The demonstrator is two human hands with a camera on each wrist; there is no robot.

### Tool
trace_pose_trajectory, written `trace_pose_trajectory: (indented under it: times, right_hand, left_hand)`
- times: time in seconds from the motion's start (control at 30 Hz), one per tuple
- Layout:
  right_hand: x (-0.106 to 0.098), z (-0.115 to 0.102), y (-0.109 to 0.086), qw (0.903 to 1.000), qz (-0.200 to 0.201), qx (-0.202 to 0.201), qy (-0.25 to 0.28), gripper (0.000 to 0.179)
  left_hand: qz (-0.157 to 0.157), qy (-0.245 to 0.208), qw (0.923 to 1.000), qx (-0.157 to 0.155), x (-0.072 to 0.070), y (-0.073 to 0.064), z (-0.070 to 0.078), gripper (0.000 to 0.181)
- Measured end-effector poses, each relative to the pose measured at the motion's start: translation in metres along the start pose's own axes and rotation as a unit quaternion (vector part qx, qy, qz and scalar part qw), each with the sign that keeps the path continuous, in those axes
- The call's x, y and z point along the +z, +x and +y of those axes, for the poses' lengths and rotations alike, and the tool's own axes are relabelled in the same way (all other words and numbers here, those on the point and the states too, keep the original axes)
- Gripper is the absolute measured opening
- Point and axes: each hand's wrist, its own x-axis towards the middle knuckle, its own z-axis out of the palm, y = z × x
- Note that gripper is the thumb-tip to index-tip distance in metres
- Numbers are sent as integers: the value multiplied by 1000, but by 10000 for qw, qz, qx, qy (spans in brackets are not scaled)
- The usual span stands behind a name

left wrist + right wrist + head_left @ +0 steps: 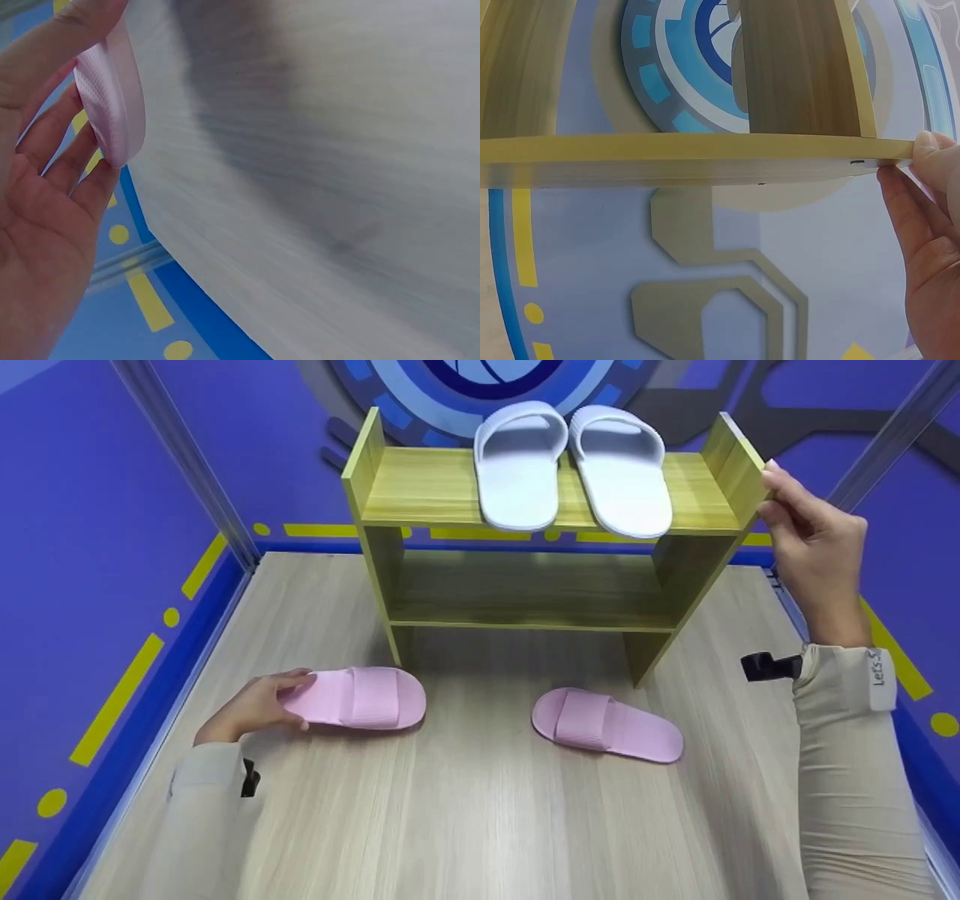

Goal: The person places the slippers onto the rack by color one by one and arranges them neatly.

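At the front left, my left hand (251,709) holds a pink slipper (375,699) by its heel end, the toe pointing right. The left wrist view shows thumb and fingers on either side of the slipper (124,105). My right hand (819,540) pinches the upper edge of the right side panel of a wooden shoe rack (427,487), thumb against one face and fingers on the other. In the right wrist view the fingertips grip the panel (705,146) near its end. Another pink slipper (646,733) lies before the rack, toe pointing left.
Two white slippers, one on the left (519,489) and one on the right (631,499), stand side by side on the top shelf, slightly over its front edge. A lower shelf (525,589) runs beneath. Blue printed walls (90,547) enclose the wood-patterned floor (465,825).
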Motion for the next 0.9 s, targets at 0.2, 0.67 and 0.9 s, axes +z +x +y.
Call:
trace_pose_trajectory:
  times: [0.2, 0.67, 0.9]
  right_hand:
    - [0, 0, -1, 10000, 42, 60, 17, 34]
    - [3, -5, 0, 9997, 164, 154, 127, 33]
    - [3, -5, 0, 9998, 132, 124, 40, 33]
  left_hand:
    - [-4, -68, 9999, 80, 2, 6, 12, 79]
    - [145, -81, 9984, 536, 8, 17, 45, 84]
    - [361, 41, 9947, 958, 13, 18, 63, 84]
